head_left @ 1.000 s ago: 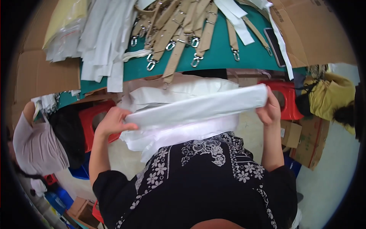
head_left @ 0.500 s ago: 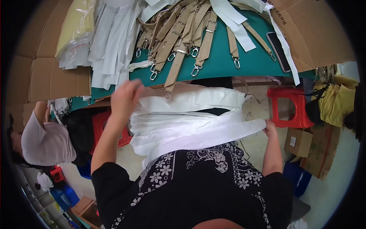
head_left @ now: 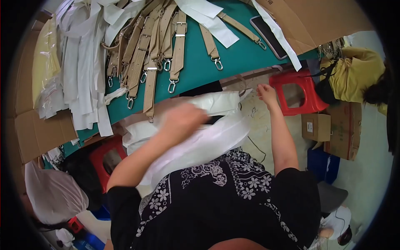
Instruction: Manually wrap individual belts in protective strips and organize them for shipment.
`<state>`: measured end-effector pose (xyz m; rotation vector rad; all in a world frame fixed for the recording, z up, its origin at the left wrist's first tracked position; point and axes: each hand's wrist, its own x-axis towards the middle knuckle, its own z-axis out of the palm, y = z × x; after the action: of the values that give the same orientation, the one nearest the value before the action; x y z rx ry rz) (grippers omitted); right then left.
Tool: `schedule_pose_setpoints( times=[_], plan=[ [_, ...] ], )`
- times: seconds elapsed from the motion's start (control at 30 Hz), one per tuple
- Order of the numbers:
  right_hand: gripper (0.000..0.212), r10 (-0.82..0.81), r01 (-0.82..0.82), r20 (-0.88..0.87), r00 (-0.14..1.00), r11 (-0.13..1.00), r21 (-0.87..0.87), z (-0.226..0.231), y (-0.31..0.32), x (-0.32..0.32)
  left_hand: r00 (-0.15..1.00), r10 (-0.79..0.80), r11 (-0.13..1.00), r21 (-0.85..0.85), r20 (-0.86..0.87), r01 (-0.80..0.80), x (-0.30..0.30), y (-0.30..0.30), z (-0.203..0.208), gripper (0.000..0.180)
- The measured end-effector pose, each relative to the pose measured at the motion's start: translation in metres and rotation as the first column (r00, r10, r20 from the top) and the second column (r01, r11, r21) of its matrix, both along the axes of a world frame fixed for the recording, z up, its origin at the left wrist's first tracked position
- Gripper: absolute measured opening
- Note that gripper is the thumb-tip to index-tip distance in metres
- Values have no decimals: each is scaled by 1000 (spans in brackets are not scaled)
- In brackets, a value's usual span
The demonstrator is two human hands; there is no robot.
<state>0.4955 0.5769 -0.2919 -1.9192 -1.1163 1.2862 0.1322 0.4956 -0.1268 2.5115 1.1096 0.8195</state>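
Note:
My left hand (head_left: pixel 183 123) is smeared by motion above the white paper strips (head_left: pixel 187 152) spread across my lap. Its fingers cannot be made out. My right hand (head_left: pixel 267 95) is raised to the right of the strips, fingers loosely bent and a little apart, with nothing visible in them. It is close to the red stool and apart from the strips. Beyond my lap, several beige straps (head_left: pixel 139 62) with silver buckles and clasps lie heaped on the green table (head_left: pixel 204 79), some hanging over its edge.
Long white strips (head_left: pixel 79 66) and a yellow plastic-wrapped bundle (head_left: pixel 44 62) lie at the left by a cardboard box (head_left: pixel 43 133). A phone (head_left: pixel 268 37) rests at the table's right. Red stools (head_left: pixel 302 93) and small cartons (head_left: pixel 315 127) stand beyond. Another person's pale sleeve (head_left: pixel 54 193) shows at left.
My view has swung, so the table sits further left. My left hand has moved from the table edge over the strips. My right hand has let go of the white strip's end and risen.

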Motion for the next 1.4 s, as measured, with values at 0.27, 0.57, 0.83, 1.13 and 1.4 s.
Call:
schedule_pose_setpoints(
  times=[0.27,0.57,0.83,1.13,1.4],
  plan=[
    [15,7,-18,26,1000,901,433,114,5,-64,742,-182,982,-85,-646,167,110,32,-103,17],
    [31,375,-640,575,727,672,372,194,56,-198,904,-106,992,-105,-415,68,77,38,-74,14],
    [44,472,-735,738,483,676,49,185,83,-271,896,265,735,-676,357,51,22,13,-25,44],
    [20,44,-227,-789,612,966,-122,174,60,-203,576,569,151,-763,587,629,-10,-14,-41,66],
    [31,12,-277,-892,451,952,-127,180,14,-188,506,655,362,-821,561,441,-12,-22,-24,22]
  ],
)
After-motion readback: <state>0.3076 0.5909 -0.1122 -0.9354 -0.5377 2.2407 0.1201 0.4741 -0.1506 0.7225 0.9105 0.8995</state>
